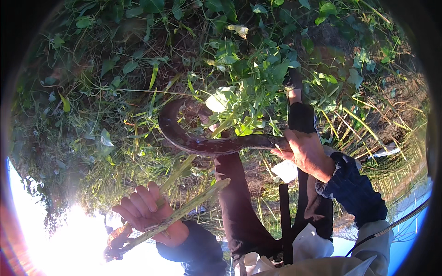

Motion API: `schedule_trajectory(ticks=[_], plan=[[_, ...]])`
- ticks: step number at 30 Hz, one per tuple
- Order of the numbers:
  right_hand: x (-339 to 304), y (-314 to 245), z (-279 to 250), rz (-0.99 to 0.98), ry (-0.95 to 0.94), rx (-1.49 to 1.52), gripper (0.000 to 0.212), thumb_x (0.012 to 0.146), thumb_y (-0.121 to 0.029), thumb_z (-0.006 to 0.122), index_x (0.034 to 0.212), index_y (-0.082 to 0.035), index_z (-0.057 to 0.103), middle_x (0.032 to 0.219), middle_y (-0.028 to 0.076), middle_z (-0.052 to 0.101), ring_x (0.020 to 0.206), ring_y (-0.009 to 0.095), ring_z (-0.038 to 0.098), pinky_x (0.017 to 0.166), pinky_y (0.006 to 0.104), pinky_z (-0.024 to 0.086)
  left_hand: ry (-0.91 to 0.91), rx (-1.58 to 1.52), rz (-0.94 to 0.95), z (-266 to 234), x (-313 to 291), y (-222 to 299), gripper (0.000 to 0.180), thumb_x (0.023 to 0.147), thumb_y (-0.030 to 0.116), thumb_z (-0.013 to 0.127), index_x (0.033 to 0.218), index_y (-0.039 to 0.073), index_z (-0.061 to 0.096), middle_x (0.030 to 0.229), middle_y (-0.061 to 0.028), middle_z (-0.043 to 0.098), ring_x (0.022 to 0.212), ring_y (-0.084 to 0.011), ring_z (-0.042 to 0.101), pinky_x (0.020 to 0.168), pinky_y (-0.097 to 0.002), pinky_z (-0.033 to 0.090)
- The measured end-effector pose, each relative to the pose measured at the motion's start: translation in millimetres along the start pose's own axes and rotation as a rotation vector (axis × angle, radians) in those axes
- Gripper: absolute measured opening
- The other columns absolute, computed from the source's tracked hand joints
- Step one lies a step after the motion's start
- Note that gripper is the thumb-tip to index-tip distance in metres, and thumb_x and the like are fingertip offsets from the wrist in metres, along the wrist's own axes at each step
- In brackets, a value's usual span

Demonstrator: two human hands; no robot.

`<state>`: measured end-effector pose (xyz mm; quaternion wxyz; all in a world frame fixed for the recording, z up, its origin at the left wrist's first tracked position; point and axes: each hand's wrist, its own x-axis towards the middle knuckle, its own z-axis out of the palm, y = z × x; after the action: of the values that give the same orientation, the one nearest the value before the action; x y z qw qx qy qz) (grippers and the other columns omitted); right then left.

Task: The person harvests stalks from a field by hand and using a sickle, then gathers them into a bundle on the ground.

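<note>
My right hand [307, 155] is closed around the handle end of a sickle [216, 146]. Its dark, worn blade curves to the left and hooks back over the low plants. To the lower left, my left hand [149, 212] grips a pale green plant stalk [189, 207] that slants up to the right, with a brown withered leaf [118, 237] near its lower end. A second, thinner stalk [177, 174] rises from behind the fingers of that hand. The blade's tip lies close to leaves and is partly hard to make out.
Dense leafy vines [115, 69] cover the ground ahead. Cut, dry-looking stalks [363, 122] stick up at the right. My legs [237, 198] in dark trousers stand below the blade. A black strap [286, 221] hangs between them, and a cord [391, 225] runs beside my right arm.
</note>
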<state>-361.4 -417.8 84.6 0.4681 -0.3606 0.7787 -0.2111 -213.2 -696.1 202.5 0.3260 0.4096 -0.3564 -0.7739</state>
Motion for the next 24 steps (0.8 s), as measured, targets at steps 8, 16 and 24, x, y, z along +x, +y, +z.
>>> schedule_trajectory(ticks=[8,16,24], plan=[[-10,26,-5,0.149,0.162,-0.020,0.032,0.081,-0.024,0.070,0.094,-0.002,0.052,0.071,0.016,0.063,0.061,0.033,0.063,0.052,0.0389,0.051,0.108,0.023,0.028,-7,-5,-2,0.052,0.102,0.036,0.023,0.054,0.016,0.028,0.047,0.0008,0.022,0.049,-0.0136,0.027,0.057,-0.0301,0.029],[-8,28,12,0.089,0.086,-0.149,0.038,0.079,-0.032,0.070,0.095,-0.002,0.054,0.065,0.014,0.059,0.058,0.032,0.060,0.049,0.0381,0.048,0.058,0.013,-0.024,-22,-5,5,0.054,0.101,0.038,0.023,0.052,0.017,0.027,0.048,0.0016,0.022,0.051,-0.0142,0.026,0.056,-0.0305,0.025],[-31,140,8,0.450,0.304,-0.238,0.034,0.088,-0.038,0.059,0.089,-0.004,0.057,0.058,0.018,0.058,0.053,0.035,0.058,0.046,0.0425,0.044,0.071,-0.112,-0.069,-37,-1,5,0.047,0.102,0.033,0.023,0.060,0.014,0.028,0.056,-0.0005,0.023,0.061,-0.0163,0.026,0.064,-0.0322,0.024]])
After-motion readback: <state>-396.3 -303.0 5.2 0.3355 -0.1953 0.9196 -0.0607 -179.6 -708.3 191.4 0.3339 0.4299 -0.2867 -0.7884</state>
